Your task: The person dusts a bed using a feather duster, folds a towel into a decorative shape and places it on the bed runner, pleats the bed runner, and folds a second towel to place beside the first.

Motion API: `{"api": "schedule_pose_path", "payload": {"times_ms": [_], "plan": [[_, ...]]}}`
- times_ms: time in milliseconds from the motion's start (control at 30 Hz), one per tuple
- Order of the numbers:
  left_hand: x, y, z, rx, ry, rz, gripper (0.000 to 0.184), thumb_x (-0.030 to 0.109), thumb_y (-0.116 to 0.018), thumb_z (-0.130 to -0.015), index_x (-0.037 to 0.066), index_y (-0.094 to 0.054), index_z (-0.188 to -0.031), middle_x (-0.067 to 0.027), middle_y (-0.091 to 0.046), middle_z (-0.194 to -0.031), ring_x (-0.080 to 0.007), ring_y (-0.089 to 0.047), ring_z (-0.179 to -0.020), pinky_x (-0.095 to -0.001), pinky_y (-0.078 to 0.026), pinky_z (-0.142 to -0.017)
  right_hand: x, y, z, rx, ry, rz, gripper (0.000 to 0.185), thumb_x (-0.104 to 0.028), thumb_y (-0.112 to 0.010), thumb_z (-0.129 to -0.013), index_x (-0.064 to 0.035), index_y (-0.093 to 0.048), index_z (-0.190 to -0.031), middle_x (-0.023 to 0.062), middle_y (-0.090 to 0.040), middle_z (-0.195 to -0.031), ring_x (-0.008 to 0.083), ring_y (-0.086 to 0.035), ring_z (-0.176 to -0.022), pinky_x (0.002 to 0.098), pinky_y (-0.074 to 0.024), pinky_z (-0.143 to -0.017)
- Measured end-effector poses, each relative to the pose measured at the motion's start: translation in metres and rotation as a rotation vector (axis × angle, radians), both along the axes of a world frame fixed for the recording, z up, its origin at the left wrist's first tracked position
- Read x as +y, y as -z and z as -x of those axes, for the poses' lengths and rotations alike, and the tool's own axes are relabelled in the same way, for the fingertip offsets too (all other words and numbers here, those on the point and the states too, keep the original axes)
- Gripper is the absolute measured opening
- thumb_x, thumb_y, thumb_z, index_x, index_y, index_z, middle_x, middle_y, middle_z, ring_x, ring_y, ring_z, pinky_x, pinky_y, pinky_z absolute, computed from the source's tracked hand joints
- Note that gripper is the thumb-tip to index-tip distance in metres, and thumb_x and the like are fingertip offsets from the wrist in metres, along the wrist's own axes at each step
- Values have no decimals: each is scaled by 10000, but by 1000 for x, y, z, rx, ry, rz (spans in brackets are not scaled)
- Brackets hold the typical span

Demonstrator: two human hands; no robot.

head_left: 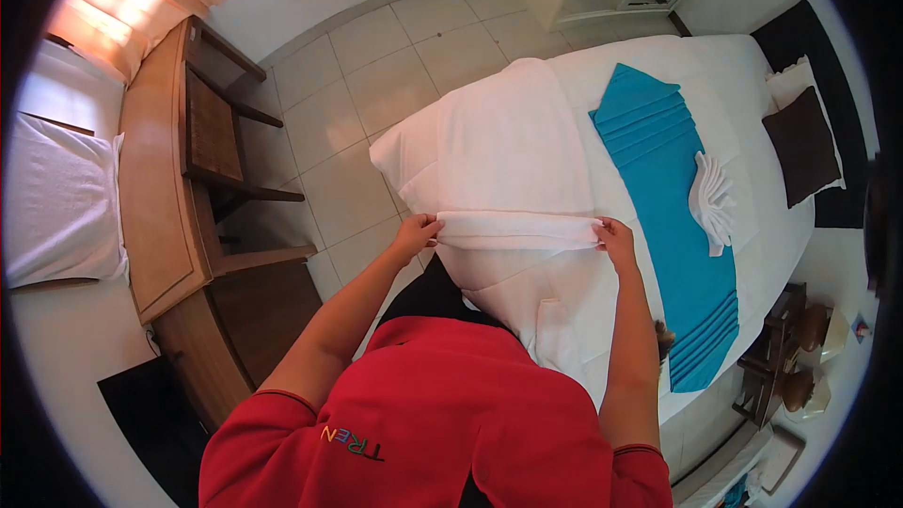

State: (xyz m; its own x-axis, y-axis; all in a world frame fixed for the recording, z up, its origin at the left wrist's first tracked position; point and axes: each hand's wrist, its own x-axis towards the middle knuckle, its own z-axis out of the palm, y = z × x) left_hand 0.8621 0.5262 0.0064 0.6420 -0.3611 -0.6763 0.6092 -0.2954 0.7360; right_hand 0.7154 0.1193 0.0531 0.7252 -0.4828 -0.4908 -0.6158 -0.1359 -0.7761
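Observation:
A white towel lies spread over the bed, its near edge folded into a flat band. At the left end of that band, my left hand pinches the cloth between thumb and fingers. My right hand grips the opposite end the same way, so the band runs straight between both hands. Beneath the towel is the white bedspread. Farther right, a pleated turquoise bed runner crosses the bed, with a fan-folded white towel on it.
A dark brown pillow rests at the headboard. Left of the bed stand a wooden chair and a long wooden desk. Tiled floor lies between desk and bed. A nightstand with lamps is at lower right.

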Motion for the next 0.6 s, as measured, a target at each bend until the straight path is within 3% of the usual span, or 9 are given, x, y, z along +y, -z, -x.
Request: {"api": "schedule_pose_path", "payload": {"times_ms": [67, 200, 600], "plan": [[3, 5, 1, -5, 122, -42, 249, 246, -595, -880, 25, -625, -990, -20, -622, -829, -97, -570, -746, -244, -471, -679, -2, 4, 5, 19, 63, -74, 242, -113, -619, -841, 2, -618, -1053, 29, -626, -823, 95, -592, -689, 231, -514, -570], [10, 5, 8, -31, 173, -37, 230, 206, -608, -865, -10, -644, -936, -41, -632, -794, -103, -563, -700, -240, -461, -661, -5, 15, 22, 9, 98, -133, 237, -101, -625, -835, 5, -618, -1047, 34, -633, -831, 95, -594, -690, 233, -514, -579], [10, 26, 22, -216, 344, -146, 234, 187, -597, -870, -33, -624, -943, -58, -637, -839, -135, -587, -772, -275, -475, -727, -7, 38, 37, -53, 91, -18, 228, -49, -630, -806, 23, -642, -1022, 62, -638, -813, 120, -604, -700, 258, -542, -601]]}}
